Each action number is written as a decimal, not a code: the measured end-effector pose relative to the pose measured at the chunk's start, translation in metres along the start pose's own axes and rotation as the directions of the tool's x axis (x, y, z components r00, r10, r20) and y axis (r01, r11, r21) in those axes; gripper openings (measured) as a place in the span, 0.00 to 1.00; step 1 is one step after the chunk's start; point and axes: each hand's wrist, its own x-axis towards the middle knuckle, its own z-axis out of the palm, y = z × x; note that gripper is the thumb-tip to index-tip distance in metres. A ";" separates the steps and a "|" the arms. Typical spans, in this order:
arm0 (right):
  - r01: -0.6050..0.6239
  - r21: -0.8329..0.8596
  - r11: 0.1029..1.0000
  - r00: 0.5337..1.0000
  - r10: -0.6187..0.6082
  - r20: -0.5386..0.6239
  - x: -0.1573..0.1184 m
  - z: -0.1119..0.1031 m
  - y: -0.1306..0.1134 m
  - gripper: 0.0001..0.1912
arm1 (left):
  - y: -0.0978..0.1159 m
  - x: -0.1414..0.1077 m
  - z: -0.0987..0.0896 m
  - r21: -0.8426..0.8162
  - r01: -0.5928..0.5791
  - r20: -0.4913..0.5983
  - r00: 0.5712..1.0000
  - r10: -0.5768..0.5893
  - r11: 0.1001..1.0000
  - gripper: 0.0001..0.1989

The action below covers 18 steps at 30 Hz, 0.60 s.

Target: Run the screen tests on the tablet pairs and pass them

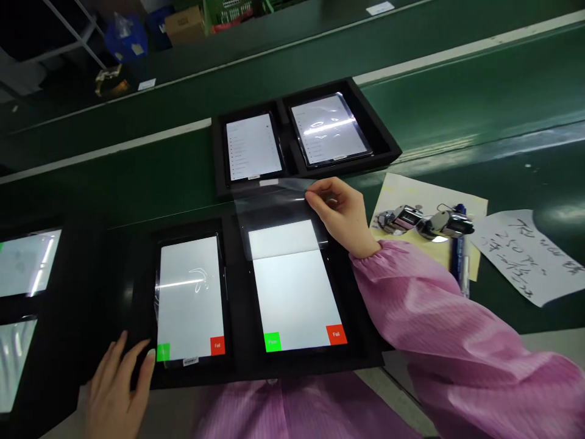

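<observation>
Right hand (336, 213) pinches light, floppy clear film (278, 204) by its edge, the surest hold; left hand (116, 384) lies open beside a tablet (189, 299).

Pink striped smock (457, 329), gathered cuffs

Bright tube-light glare streaks the tablet screens (189, 299) (frame edges bow slightly), casting only soft shadows

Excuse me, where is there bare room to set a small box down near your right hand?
Green belt shows beyond the yellow paper, right of the far black tray. It is crowded around your right hand, between the peeled tablet, the paper and the glasses.
</observation>
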 end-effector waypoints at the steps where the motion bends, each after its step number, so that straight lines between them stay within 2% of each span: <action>1: -0.010 0.002 1.000 1.000 0.010 -0.024 -0.001 0.001 0.002 0.06 | 0.003 -0.013 0.010 -0.057 0.046 -0.009 0.999 -0.046 0.997 0.25; 4: -0.017 0.001 1.000 0.998 0.017 -0.064 -0.003 0.003 0.004 0.07 | 0.035 -0.031 0.024 -0.221 0.192 -0.072 0.975 -0.212 0.956 0.24; 7: 0.005 -0.010 1.000 0.997 -0.006 -0.077 0.000 0.004 0.007 0.07 | 0.068 -0.026 0.024 -0.308 0.184 -0.172 0.954 -0.245 0.934 0.20; 9: 0.023 -0.018 1.000 0.995 -0.025 -0.098 0.004 0.004 0.009 0.06 | 0.076 -0.019 0.020 -0.324 0.162 -0.175 0.958 -0.227 0.932 0.19; 12: 0.042 -0.024 0.999 0.992 -0.045 -0.121 0.008 0.004 0.011 0.06 | 0.069 -0.007 0.013 -0.323 0.181 -0.133 0.963 -0.234 0.929 0.21; 15: 0.049 -0.029 0.998 0.992 -0.052 -0.116 0.008 0.003 0.012 0.06 | 0.064 0.013 0.002 -0.214 0.089 -0.150 0.981 -0.123 0.973 0.22; 16: 0.048 -0.030 0.998 0.992 -0.051 -0.115 0.008 0.002 0.012 0.05 | 0.069 0.021 -0.003 -0.168 0.024 -0.186 0.981 -0.056 0.986 0.22; 18: 0.045 -0.028 0.999 0.992 -0.048 -0.114 0.007 0.002 0.012 0.05 | 0.091 0.038 -0.013 -0.101 -0.165 -0.252 0.958 0.135 0.981 0.18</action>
